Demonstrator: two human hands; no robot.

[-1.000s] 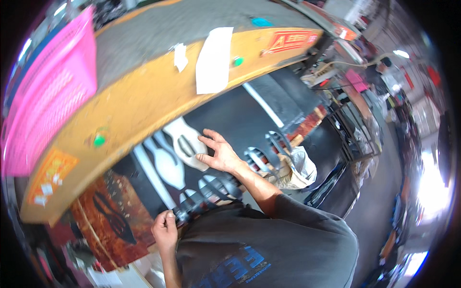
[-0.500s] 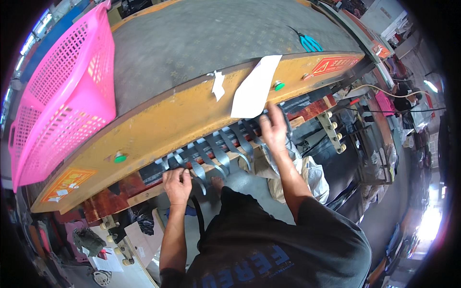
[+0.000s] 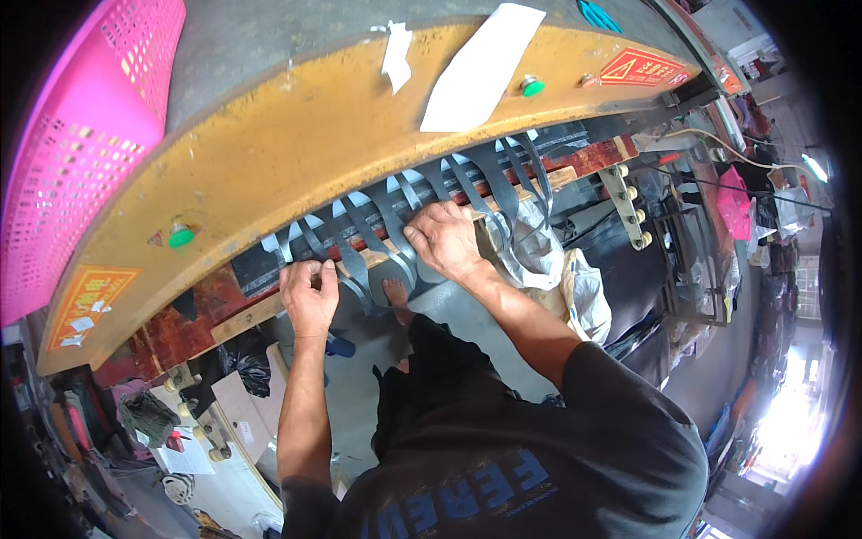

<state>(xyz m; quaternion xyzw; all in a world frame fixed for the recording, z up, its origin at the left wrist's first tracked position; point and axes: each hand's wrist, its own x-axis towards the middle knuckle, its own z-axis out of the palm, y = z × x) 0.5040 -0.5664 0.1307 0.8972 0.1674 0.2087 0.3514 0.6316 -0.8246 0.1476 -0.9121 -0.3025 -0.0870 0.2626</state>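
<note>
A row of dark grey, flexible strips (image 3: 381,216) hangs in curves from under the yellow machine beam (image 3: 296,117), over a reddish-brown ledge. At the row's left end is my left hand (image 3: 310,295), its fingers curled in; what they hold, if anything, is hidden. My right hand (image 3: 444,238) lies at the middle of the row with its fingers bent over the strips and its thumb toward the left. Its fingertips are partly hidden, and I cannot make out what is in them. More strips hang to its right.
A pink perforated basket (image 3: 76,162) stands at the left on the machine top. White paper (image 3: 480,72) lies over the beam, near green buttons (image 3: 532,86). Teal-handled pliers (image 3: 597,15) lie at the far edge. White sacks (image 3: 585,296) are on the floor at right.
My right hand has come down and left from beside the white paper to the strips, and its fingers have curled. My left hand stays at the left end. The view has shifted downward.
</note>
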